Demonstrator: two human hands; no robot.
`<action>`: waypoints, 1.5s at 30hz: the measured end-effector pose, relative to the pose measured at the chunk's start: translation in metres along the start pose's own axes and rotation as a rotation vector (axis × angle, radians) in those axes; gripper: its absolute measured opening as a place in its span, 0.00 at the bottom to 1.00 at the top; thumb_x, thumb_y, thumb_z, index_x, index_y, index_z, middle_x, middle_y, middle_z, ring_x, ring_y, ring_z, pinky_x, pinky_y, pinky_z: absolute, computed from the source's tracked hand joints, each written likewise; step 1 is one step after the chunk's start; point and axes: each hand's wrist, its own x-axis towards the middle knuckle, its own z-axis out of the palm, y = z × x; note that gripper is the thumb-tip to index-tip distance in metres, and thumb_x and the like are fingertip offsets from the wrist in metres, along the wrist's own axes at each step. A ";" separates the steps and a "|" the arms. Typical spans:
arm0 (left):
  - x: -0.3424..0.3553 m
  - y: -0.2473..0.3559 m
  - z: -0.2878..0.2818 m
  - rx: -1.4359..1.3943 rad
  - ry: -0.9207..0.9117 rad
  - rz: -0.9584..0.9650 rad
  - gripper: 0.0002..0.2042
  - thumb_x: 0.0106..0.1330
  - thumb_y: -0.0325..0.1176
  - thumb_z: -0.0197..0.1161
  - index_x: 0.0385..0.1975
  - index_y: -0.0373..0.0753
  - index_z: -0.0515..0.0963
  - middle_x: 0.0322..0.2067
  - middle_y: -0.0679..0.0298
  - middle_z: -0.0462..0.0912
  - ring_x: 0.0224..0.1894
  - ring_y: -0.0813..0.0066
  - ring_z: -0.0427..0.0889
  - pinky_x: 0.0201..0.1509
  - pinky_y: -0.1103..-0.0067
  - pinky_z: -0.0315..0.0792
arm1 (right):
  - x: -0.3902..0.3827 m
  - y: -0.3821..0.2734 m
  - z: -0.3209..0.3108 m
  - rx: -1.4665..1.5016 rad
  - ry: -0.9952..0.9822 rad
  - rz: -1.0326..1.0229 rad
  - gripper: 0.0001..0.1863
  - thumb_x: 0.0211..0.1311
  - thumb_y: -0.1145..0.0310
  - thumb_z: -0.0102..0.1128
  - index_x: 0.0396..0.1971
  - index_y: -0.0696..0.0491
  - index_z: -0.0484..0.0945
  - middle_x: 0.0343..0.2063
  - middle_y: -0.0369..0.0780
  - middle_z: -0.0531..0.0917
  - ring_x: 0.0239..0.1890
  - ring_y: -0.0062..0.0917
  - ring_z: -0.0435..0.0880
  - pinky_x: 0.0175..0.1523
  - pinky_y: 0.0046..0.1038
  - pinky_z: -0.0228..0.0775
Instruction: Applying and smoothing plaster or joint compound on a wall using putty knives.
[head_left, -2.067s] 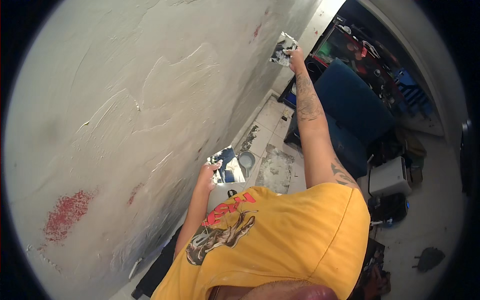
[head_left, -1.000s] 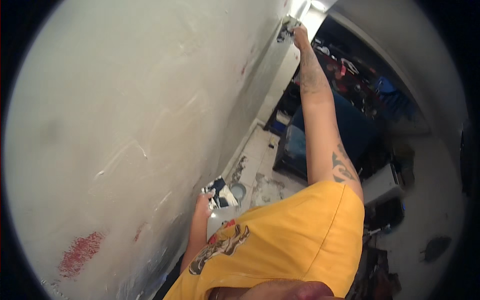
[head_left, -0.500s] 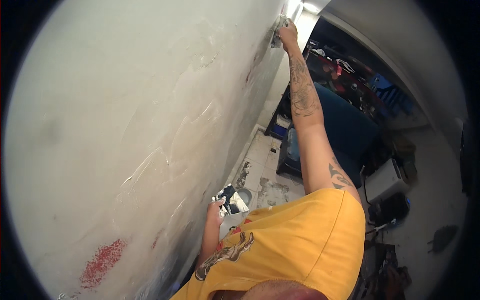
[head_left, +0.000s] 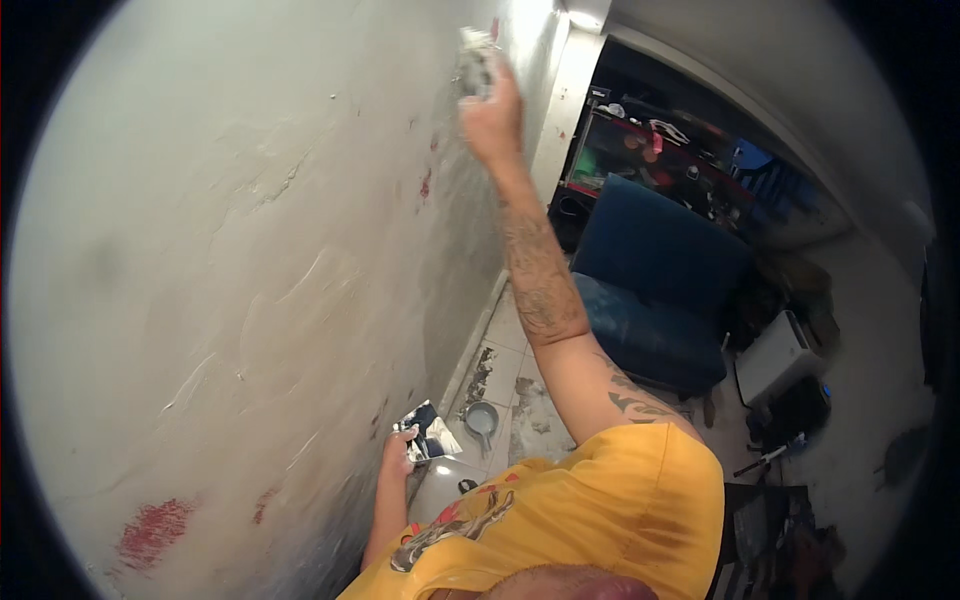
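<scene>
My right hand point(head_left: 495, 125) is raised high beside the wall point(head_left: 240, 330), its fingers wrapped round a putty-smeared scraper point(head_left: 475, 62). The scraper is blurred, and I cannot tell whether its blade touches the wall. Lower down, near the wall's base, my left hand point(head_left: 398, 455) grips a flat metal plate point(head_left: 436, 436) carrying white putty. Uneven ridges of pale putty cover the wall. Red patches point(head_left: 155, 530) show through it at the lower left, with smaller ones farther up.
On the stained tile floor point(head_left: 508, 330) stands a grey pan-like vessel point(head_left: 482, 418) with a handle. A blue armchair point(head_left: 660, 270) lies beyond my right arm. To the right are a white box-shaped appliance point(head_left: 770, 362) and dark clutter. A crowded shelf point(head_left: 650, 150) fills the back.
My right hand has swung left and toward me with the scraper, away from the far corner. My left hand and the plate have shifted slightly left and down in view.
</scene>
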 end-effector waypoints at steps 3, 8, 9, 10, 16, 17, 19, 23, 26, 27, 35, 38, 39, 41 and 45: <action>-0.003 0.005 0.001 0.013 0.059 0.007 0.07 0.47 0.22 0.50 0.28 0.32 0.70 0.24 0.59 0.74 0.25 0.68 0.75 0.32 0.75 0.71 | 0.023 0.053 -0.036 0.165 0.023 0.197 0.27 0.34 0.82 0.41 0.44 0.59 0.61 0.35 0.46 0.70 0.40 0.33 0.69 0.43 0.27 0.63; -0.002 0.004 0.002 0.067 0.073 0.070 0.08 0.47 0.21 0.51 0.28 0.32 0.70 0.24 0.61 0.74 0.24 0.71 0.75 0.30 0.76 0.71 | 0.068 0.238 -0.044 0.258 -0.166 0.500 0.17 0.35 0.82 0.44 0.33 0.60 0.64 0.21 0.37 0.70 0.18 0.18 0.68 0.20 0.20 0.61; -0.004 0.005 0.000 0.084 0.091 0.071 0.07 0.47 0.21 0.51 0.28 0.32 0.70 0.24 0.61 0.74 0.24 0.71 0.75 0.30 0.76 0.71 | 0.063 0.249 -0.031 0.263 -0.175 0.508 0.17 0.35 0.82 0.44 0.33 0.60 0.64 0.21 0.37 0.70 0.18 0.18 0.68 0.20 0.20 0.61; -0.005 0.005 0.001 0.079 0.092 0.073 0.07 0.47 0.21 0.51 0.28 0.32 0.70 0.24 0.61 0.74 0.24 0.71 0.75 0.30 0.76 0.71 | 0.062 0.254 -0.018 0.286 -0.167 0.540 0.14 0.36 0.81 0.44 0.29 0.59 0.65 0.20 0.37 0.70 0.18 0.17 0.68 0.20 0.19 0.60; 0.002 -0.002 -0.004 0.084 0.156 -0.023 0.07 0.47 0.21 0.51 0.27 0.33 0.70 0.21 0.62 0.74 0.21 0.72 0.74 0.25 0.77 0.70 | 0.079 0.249 0.018 0.443 -0.224 0.451 0.15 0.39 0.77 0.42 0.32 0.60 0.69 0.23 0.38 0.73 0.23 0.20 0.70 0.26 0.19 0.61; 0.005 -0.003 -0.005 0.087 0.155 -0.026 0.07 0.47 0.21 0.51 0.27 0.33 0.70 0.21 0.62 0.74 0.21 0.72 0.74 0.25 0.77 0.70 | 0.079 0.242 0.022 0.439 -0.221 0.452 0.15 0.39 0.77 0.42 0.32 0.60 0.69 0.23 0.38 0.73 0.23 0.20 0.70 0.26 0.19 0.61; 0.010 -0.006 -0.005 0.058 0.106 -0.020 0.06 0.47 0.21 0.51 0.26 0.33 0.71 0.21 0.62 0.74 0.21 0.72 0.74 0.25 0.78 0.69 | 0.082 0.227 0.026 -0.064 -0.122 0.419 0.15 0.37 0.75 0.41 0.29 0.61 0.70 0.27 0.47 0.75 0.30 0.35 0.75 0.35 0.27 0.64; -0.003 0.001 0.003 -0.012 0.048 -0.033 0.06 0.49 0.21 0.50 0.27 0.32 0.71 0.23 0.61 0.75 0.23 0.71 0.75 0.28 0.79 0.70 | 0.068 0.186 0.031 -0.112 -0.238 0.550 0.16 0.36 0.74 0.41 0.30 0.61 0.70 0.30 0.51 0.74 0.37 0.42 0.72 0.41 0.30 0.62; 0.006 -0.004 -0.001 -0.026 0.032 -0.043 0.07 0.48 0.22 0.50 0.27 0.31 0.71 0.24 0.60 0.75 0.24 0.69 0.75 0.30 0.77 0.70 | 0.072 0.173 0.028 -0.049 -0.197 0.535 0.18 0.36 0.73 0.41 0.34 0.61 0.68 0.33 0.52 0.73 0.40 0.42 0.70 0.44 0.30 0.60; 0.006 -0.005 0.000 -0.032 0.045 -0.047 0.07 0.48 0.23 0.50 0.27 0.31 0.71 0.24 0.59 0.75 0.24 0.69 0.75 0.30 0.77 0.70 | 0.073 0.167 0.023 -0.063 -0.191 0.528 0.18 0.36 0.73 0.41 0.34 0.61 0.68 0.33 0.52 0.73 0.40 0.42 0.70 0.44 0.30 0.60; -0.014 0.007 0.017 -0.072 0.023 -0.086 0.06 0.47 0.24 0.51 0.25 0.31 0.71 0.24 0.58 0.75 0.24 0.67 0.75 0.31 0.73 0.70 | 0.038 0.074 0.024 -0.273 -0.099 0.336 0.21 0.39 0.73 0.41 0.39 0.61 0.64 0.36 0.51 0.70 0.41 0.43 0.68 0.48 0.34 0.57; -0.003 -0.001 0.007 -0.049 0.032 -0.026 0.05 0.47 0.23 0.51 0.24 0.32 0.72 0.23 0.59 0.74 0.24 0.69 0.74 0.31 0.74 0.69 | 0.020 0.041 0.019 -0.273 -0.051 0.230 0.21 0.38 0.74 0.42 0.38 0.63 0.64 0.36 0.51 0.70 0.40 0.44 0.68 0.47 0.35 0.57; 0.001 -0.004 0.002 -0.054 0.021 -0.017 0.05 0.47 0.23 0.51 0.24 0.32 0.72 0.23 0.60 0.74 0.24 0.69 0.74 0.31 0.75 0.69 | 0.014 0.025 0.018 -0.272 -0.061 0.230 0.21 0.38 0.74 0.42 0.38 0.63 0.64 0.36 0.51 0.70 0.40 0.44 0.68 0.47 0.35 0.57; 0.015 -0.011 -0.011 -0.008 0.014 0.018 0.07 0.48 0.24 0.50 0.27 0.34 0.71 0.25 0.61 0.75 0.26 0.69 0.75 0.32 0.74 0.71 | 0.003 -0.017 0.007 -0.264 -0.152 0.277 0.23 0.37 0.74 0.43 0.41 0.60 0.63 0.37 0.53 0.69 0.42 0.44 0.67 0.47 0.32 0.57; 0.014 -0.009 -0.014 0.032 0.034 0.010 0.06 0.48 0.23 0.50 0.27 0.33 0.71 0.24 0.60 0.75 0.24 0.68 0.75 0.31 0.73 0.71 | -0.021 -0.023 -0.004 0.013 -0.119 0.049 0.27 0.35 0.77 0.43 0.44 0.61 0.60 0.37 0.48 0.70 0.44 0.36 0.67 0.50 0.29 0.56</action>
